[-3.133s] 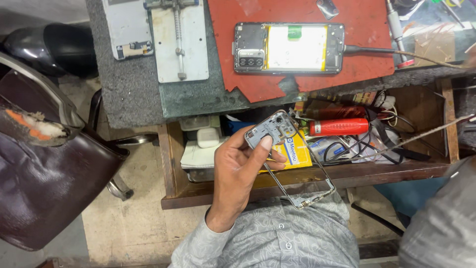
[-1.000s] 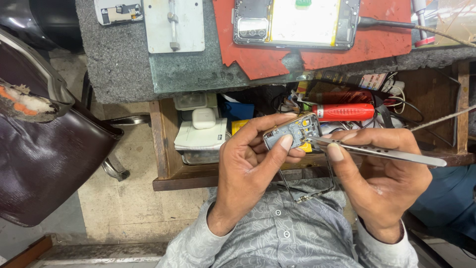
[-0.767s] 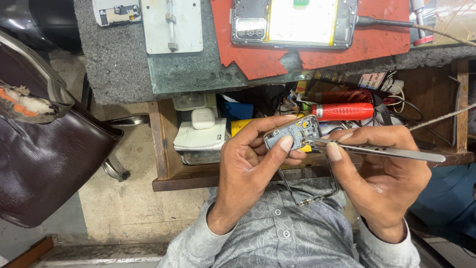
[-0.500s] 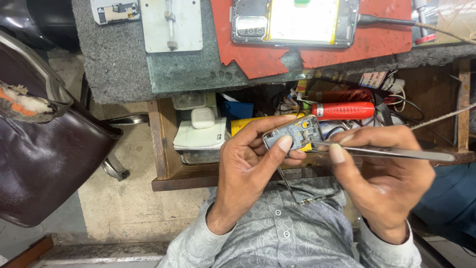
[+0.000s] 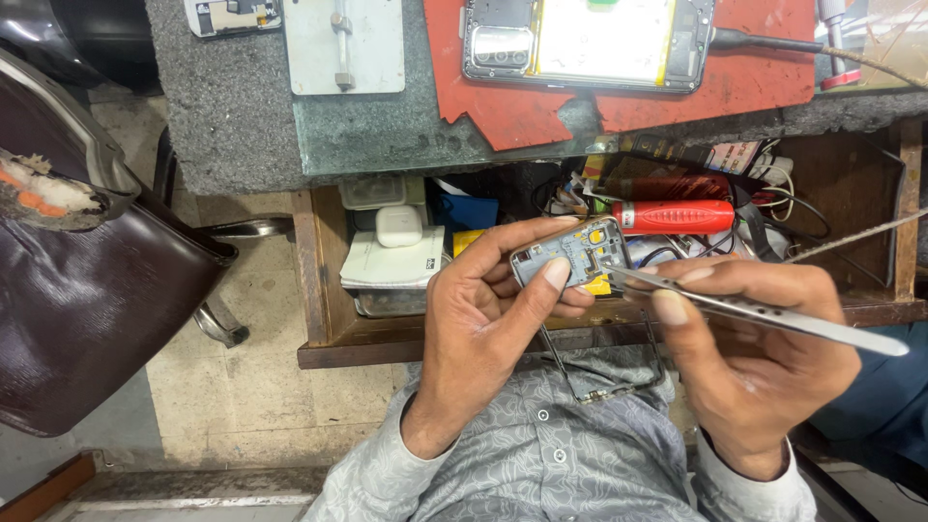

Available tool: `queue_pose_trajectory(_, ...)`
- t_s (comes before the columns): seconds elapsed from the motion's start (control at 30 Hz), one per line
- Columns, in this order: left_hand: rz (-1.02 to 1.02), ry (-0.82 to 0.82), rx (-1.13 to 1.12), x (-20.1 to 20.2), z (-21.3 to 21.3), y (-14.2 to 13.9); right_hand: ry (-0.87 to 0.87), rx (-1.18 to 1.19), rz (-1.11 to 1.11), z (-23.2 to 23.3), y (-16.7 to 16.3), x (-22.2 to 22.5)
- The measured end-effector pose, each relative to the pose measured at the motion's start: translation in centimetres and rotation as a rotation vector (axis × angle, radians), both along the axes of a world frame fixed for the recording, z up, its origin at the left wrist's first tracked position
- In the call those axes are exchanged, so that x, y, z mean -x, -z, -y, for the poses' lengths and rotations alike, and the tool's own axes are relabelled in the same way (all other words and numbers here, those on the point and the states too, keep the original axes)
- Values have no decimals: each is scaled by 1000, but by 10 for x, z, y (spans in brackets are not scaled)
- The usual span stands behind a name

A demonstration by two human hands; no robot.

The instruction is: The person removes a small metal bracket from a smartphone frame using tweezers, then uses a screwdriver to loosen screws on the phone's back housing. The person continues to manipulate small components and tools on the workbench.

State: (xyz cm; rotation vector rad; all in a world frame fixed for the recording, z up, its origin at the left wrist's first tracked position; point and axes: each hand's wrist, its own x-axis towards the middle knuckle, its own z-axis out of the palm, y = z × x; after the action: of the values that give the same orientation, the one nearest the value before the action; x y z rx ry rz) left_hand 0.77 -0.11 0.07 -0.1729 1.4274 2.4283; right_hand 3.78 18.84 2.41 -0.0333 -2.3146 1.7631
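Metal tweezers (image 5: 764, 314), pinched in right hand (image 5: 764, 367) fingers, touch the circuit board (image 5: 570, 256) gripped by left hand (image 5: 483, 338).

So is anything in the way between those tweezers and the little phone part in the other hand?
Nothing visible. The left hand holds the phone part up over the open drawer, thumb at its lower edge. The right hand pinches the tweezers, and their tip already reaches the part's right side with no wire or finger between.

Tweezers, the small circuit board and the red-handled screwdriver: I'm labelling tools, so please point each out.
tweezers (image 5: 773, 314), head view, on the flat metal arm.
small circuit board (image 5: 570, 256), head view, on its exposed face.
red-handled screwdriver (image 5: 672, 217), head view, on the handle's middle.
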Motion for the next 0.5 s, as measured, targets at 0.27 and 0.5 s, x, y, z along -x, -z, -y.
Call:
queue_pose_trajectory(0.27,-76,-40,-39,-2,-1,7,62,241,-132,-11,4,-2)
queue_pose_trajectory(0.5,-588,-90,373,-8,6,-8,112,229,-197,-18,13,-10)
